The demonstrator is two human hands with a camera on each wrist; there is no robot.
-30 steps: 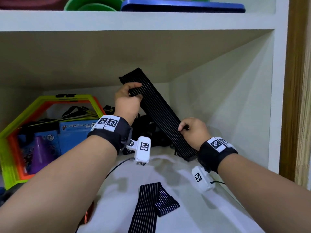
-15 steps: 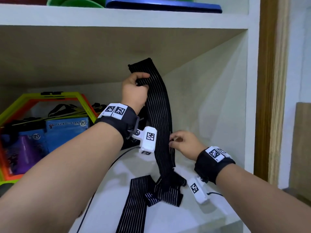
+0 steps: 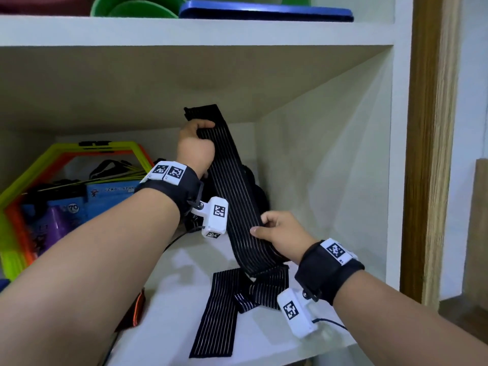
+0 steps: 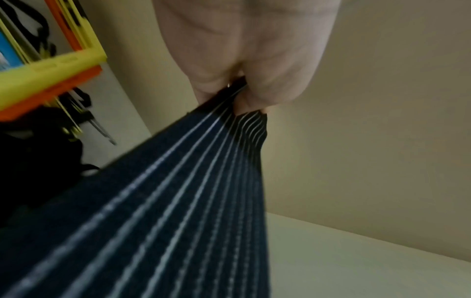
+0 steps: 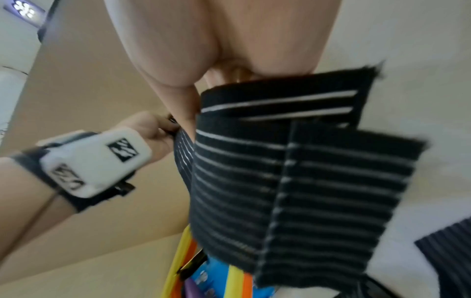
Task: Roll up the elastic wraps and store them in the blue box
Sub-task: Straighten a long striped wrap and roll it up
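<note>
A black elastic wrap with thin white stripes (image 3: pixel 235 196) stretches at a slant above the white shelf (image 3: pixel 264 342). My left hand (image 3: pixel 203 130) grips it near its top end, the fabric bunched between fingers and thumb (image 4: pixel 242 90). My right hand (image 3: pixel 260 225) pinches the wrap lower down, with the thumb (image 5: pixel 178 96) on its edge, and the wrap (image 5: pixel 293 171) folds below it. A second striped wrap (image 3: pixel 216 313) lies flat on the shelf under the hands. A blue carton (image 3: pixel 111 196) stands at the left.
Yellow and orange hexagonal frames (image 3: pixel 79 151) lean at the left around the carton and a purple cone (image 3: pixel 55 228). Dark straps (image 3: pixel 253 186) lie behind the wrap. Green bowls (image 3: pixel 137 6) and a flat blue lid (image 3: pixel 264 10) sit on the shelf above. The cabinet's side wall (image 3: pixel 396 154) is close on the right.
The wrap swung from a slant to hanging straight from my left hand, then back to a slant. My right hand loosened its hold midway and now pinches it again.
</note>
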